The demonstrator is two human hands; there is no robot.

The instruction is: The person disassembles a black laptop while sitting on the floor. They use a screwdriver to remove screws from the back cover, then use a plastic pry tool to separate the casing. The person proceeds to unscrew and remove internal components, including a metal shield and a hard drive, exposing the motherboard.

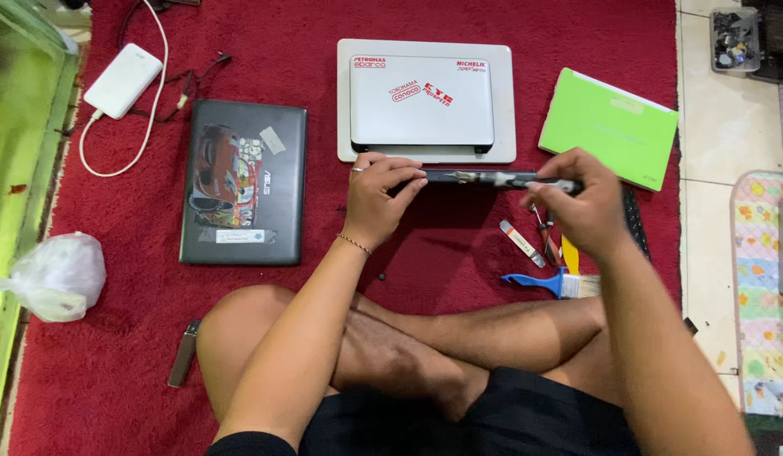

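The person sits cross-legged on a red carpet [113,338]. Both hands hold a long dark bar-shaped part [480,178] level above the carpet, just in front of a white laptop [426,101] that has a smaller white one stacked on it. The left hand [376,196] is closed on the bar's left end, thumb and fingers pinching it. The right hand [582,203] is wrapped around the right end. The bar may be a laptop battery or hinge strip; the view is too small to confirm.

Step in hand: inspection or handling of the removed part. The next move calls for a steady two-handed hold. A blue-handled brush [552,283] and small tools [527,242] lie beside the right hand; a black laptop [244,181] lies to the left and a green one [609,127] to the right.
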